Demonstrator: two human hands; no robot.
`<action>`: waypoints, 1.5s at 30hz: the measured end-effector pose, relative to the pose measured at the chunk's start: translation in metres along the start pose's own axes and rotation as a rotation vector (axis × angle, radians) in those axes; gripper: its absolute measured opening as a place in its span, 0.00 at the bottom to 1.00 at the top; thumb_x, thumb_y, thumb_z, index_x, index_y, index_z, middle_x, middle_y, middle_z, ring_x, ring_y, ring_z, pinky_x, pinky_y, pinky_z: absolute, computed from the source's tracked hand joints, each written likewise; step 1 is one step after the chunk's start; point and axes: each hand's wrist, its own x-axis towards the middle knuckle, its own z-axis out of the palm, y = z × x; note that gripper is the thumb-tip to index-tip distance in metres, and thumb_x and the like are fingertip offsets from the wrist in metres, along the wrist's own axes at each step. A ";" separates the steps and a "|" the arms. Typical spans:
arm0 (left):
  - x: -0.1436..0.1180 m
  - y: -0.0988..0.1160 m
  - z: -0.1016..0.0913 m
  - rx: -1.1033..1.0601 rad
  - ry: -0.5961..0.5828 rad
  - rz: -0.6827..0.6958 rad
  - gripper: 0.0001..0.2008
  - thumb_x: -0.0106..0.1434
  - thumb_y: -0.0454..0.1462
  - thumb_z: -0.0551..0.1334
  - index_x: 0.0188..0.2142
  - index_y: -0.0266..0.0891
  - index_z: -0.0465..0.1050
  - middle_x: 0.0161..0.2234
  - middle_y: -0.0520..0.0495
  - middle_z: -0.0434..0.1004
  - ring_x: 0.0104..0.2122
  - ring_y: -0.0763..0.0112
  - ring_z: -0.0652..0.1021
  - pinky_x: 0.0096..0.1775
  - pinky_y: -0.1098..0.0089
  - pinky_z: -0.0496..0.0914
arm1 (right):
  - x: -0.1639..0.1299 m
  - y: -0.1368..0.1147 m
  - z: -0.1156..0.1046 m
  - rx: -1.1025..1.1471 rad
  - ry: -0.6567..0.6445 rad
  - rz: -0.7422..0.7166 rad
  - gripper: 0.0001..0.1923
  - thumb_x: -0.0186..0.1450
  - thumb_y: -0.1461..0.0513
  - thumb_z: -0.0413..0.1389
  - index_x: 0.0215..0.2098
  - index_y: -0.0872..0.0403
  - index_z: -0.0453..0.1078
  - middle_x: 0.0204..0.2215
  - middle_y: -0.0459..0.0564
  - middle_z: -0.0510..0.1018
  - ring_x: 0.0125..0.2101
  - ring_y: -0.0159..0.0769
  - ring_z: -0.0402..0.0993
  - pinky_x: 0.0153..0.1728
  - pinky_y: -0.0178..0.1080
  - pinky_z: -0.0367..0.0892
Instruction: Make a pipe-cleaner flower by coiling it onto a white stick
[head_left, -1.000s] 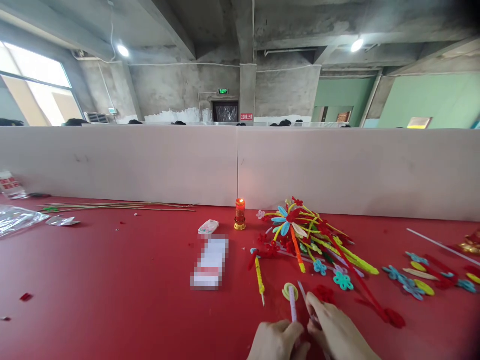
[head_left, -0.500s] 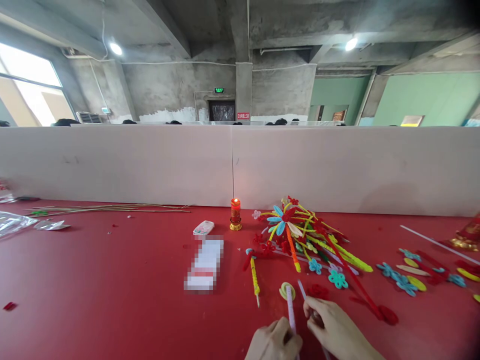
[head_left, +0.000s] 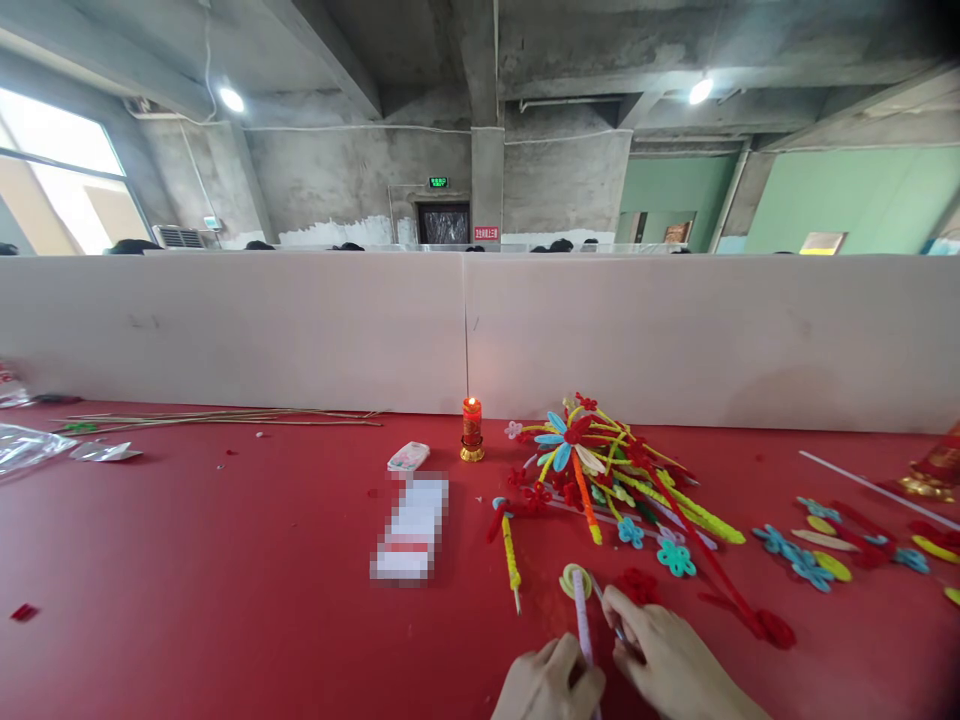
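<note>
My left hand (head_left: 551, 680) is closed around the lower part of a lilac-wrapped stick (head_left: 583, 615) near the table's front edge. A pale yellow-green coil (head_left: 575, 581) sits at the stick's top end. Just to the right, my right hand (head_left: 664, 645) pinches a thin pale lilac strip (head_left: 598, 590), whose tip pokes out beside the coil. Most of that strip is hidden by my fingers. A red fuzzy piece (head_left: 637, 585) lies beyond my right hand. To the left of the coil is a yellow-wrapped stick (head_left: 511, 560) with a red and blue top.
A pile of pipe-cleaner flowers (head_left: 592, 470) lies on the red table (head_left: 187, 560), beside a lit red candle (head_left: 472, 425). Loose blue flowers (head_left: 795, 555) are at the right. Thin sticks (head_left: 225, 416) rest along the white partition (head_left: 225, 330). A blurred white rectangle (head_left: 412, 530) lies left of centre.
The strip's tip in my right hand has dropped lower and closer to the coil, with less of it showing. My left hand and its stick have barely moved.
</note>
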 end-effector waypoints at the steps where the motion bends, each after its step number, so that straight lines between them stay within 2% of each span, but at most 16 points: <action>1: 0.000 0.000 0.000 0.001 0.001 0.000 0.02 0.55 0.35 0.61 0.27 0.40 0.69 0.22 0.53 0.70 0.18 0.76 0.70 0.15 0.77 0.57 | 0.001 0.001 0.001 0.014 0.029 0.000 0.10 0.55 0.69 0.46 0.32 0.51 0.63 0.22 0.45 0.74 0.25 0.38 0.73 0.26 0.35 0.61; 3: -0.001 0.000 0.000 0.002 0.001 0.000 0.01 0.55 0.34 0.61 0.28 0.41 0.69 0.23 0.53 0.71 0.18 0.76 0.71 0.15 0.77 0.57 | 0.004 0.003 0.001 0.053 0.101 0.008 0.06 0.59 0.66 0.46 0.30 0.51 0.62 0.23 0.44 0.74 0.26 0.36 0.73 0.26 0.34 0.62; 6: -0.001 0.001 0.000 0.007 -0.002 -0.012 0.02 0.54 0.34 0.62 0.28 0.40 0.69 0.23 0.54 0.71 0.18 0.76 0.71 0.15 0.77 0.57 | 0.018 0.007 0.000 0.078 0.200 0.054 0.07 0.63 0.61 0.44 0.28 0.50 0.62 0.26 0.45 0.74 0.28 0.36 0.74 0.27 0.33 0.63; 9: 0.000 0.001 -0.001 0.013 -0.005 -0.027 0.02 0.53 0.33 0.62 0.27 0.40 0.69 0.22 0.54 0.70 0.17 0.78 0.70 0.15 0.78 0.56 | 0.046 0.013 -0.002 0.052 0.267 0.122 0.08 0.64 0.60 0.46 0.37 0.53 0.63 0.33 0.50 0.74 0.33 0.39 0.74 0.29 0.35 0.65; 11: 0.001 0.001 -0.002 0.012 -0.006 -0.025 0.03 0.53 0.33 0.62 0.26 0.40 0.69 0.22 0.54 0.70 0.17 0.78 0.70 0.15 0.78 0.55 | 0.068 0.016 -0.003 0.033 0.291 0.181 0.10 0.63 0.61 0.48 0.42 0.57 0.62 0.35 0.54 0.74 0.36 0.41 0.73 0.31 0.36 0.65; 13: 0.002 0.001 -0.003 0.010 -0.005 -0.019 0.02 0.54 0.33 0.61 0.26 0.40 0.68 0.23 0.54 0.70 0.18 0.78 0.71 0.15 0.77 0.54 | 0.090 0.018 -0.002 0.020 0.295 0.241 0.11 0.63 0.62 0.50 0.43 0.60 0.63 0.33 0.54 0.74 0.35 0.40 0.73 0.32 0.37 0.66; 18: 0.002 0.002 0.000 0.004 0.009 -0.030 0.01 0.56 0.35 0.59 0.29 0.41 0.68 0.22 0.53 0.69 0.16 0.78 0.69 0.15 0.78 0.54 | 0.119 0.018 -0.001 0.021 0.290 0.294 0.11 0.65 0.60 0.51 0.42 0.57 0.66 0.38 0.49 0.73 0.33 0.33 0.72 0.34 0.40 0.69; 21: 0.001 0.004 -0.002 -0.014 0.014 -0.046 0.06 0.56 0.35 0.58 0.35 0.41 0.68 0.23 0.52 0.71 0.16 0.76 0.70 0.15 0.77 0.56 | 0.115 0.016 -0.005 0.030 0.348 0.244 0.10 0.65 0.60 0.51 0.39 0.58 0.67 0.34 0.48 0.74 0.31 0.32 0.72 0.33 0.39 0.69; 24: 0.003 -0.001 -0.019 -0.090 -0.009 -0.108 0.18 0.53 0.33 0.57 0.45 0.38 0.63 0.26 0.50 0.73 0.17 0.74 0.72 0.16 0.76 0.59 | 0.100 0.013 -0.010 0.050 0.433 0.167 0.09 0.64 0.61 0.49 0.33 0.59 0.68 0.26 0.49 0.75 0.27 0.36 0.74 0.29 0.37 0.67; 27: 0.016 -0.015 -0.047 -0.201 -0.060 -0.304 0.30 0.55 0.30 0.52 0.57 0.37 0.48 0.28 0.50 0.76 0.20 0.73 0.75 0.20 0.75 0.63 | 0.079 0.010 -0.011 0.086 0.507 0.085 0.11 0.63 0.60 0.45 0.32 0.58 0.67 0.22 0.53 0.76 0.25 0.41 0.75 0.25 0.36 0.65; 30: 0.043 -0.035 -0.072 -0.098 -0.134 -0.508 0.32 0.58 0.30 0.49 0.61 0.41 0.39 0.25 0.52 0.77 0.21 0.71 0.75 0.22 0.74 0.62 | 0.058 0.004 -0.006 0.126 0.540 0.013 0.13 0.63 0.59 0.42 0.33 0.57 0.65 0.22 0.53 0.76 0.22 0.41 0.75 0.21 0.36 0.64; 32: 0.064 -0.047 -0.081 0.005 -0.186 -0.622 0.34 0.59 0.30 0.50 0.61 0.45 0.35 0.25 0.52 0.77 0.23 0.69 0.76 0.23 0.74 0.62 | 0.047 -0.001 -0.003 0.149 0.544 -0.019 0.14 0.63 0.59 0.41 0.35 0.57 0.65 0.22 0.54 0.76 0.22 0.41 0.75 0.21 0.35 0.64; 35: 0.090 -0.060 -0.082 0.046 -0.196 -0.682 0.35 0.60 0.30 0.50 0.61 0.45 0.31 0.26 0.50 0.77 0.25 0.66 0.77 0.24 0.73 0.63 | 0.038 -0.008 0.001 0.176 0.539 -0.039 0.13 0.62 0.59 0.42 0.37 0.57 0.64 0.23 0.54 0.77 0.23 0.41 0.75 0.22 0.36 0.66; 38: 0.101 -0.067 -0.077 0.064 -0.206 -0.742 0.35 0.60 0.31 0.50 0.62 0.41 0.30 0.26 0.47 0.77 0.25 0.63 0.77 0.25 0.71 0.64 | 0.034 -0.011 0.002 0.220 0.533 -0.030 0.13 0.62 0.58 0.43 0.36 0.57 0.64 0.22 0.54 0.77 0.21 0.41 0.74 0.22 0.37 0.66; 42: 0.100 -0.072 -0.071 0.064 -0.240 -0.804 0.34 0.60 0.32 0.49 0.61 0.34 0.31 0.26 0.44 0.77 0.26 0.62 0.77 0.25 0.70 0.64 | 0.032 -0.007 0.005 0.233 0.512 -0.005 0.12 0.62 0.57 0.44 0.34 0.56 0.64 0.21 0.52 0.77 0.21 0.41 0.74 0.21 0.36 0.65; 45: 0.092 -0.067 -0.069 0.053 -0.278 -0.814 0.34 0.60 0.30 0.49 0.61 0.31 0.31 0.26 0.43 0.77 0.27 0.63 0.77 0.25 0.71 0.65 | 0.033 0.000 0.007 0.195 0.531 -0.011 0.11 0.62 0.59 0.44 0.33 0.55 0.65 0.22 0.52 0.77 0.22 0.41 0.74 0.21 0.36 0.65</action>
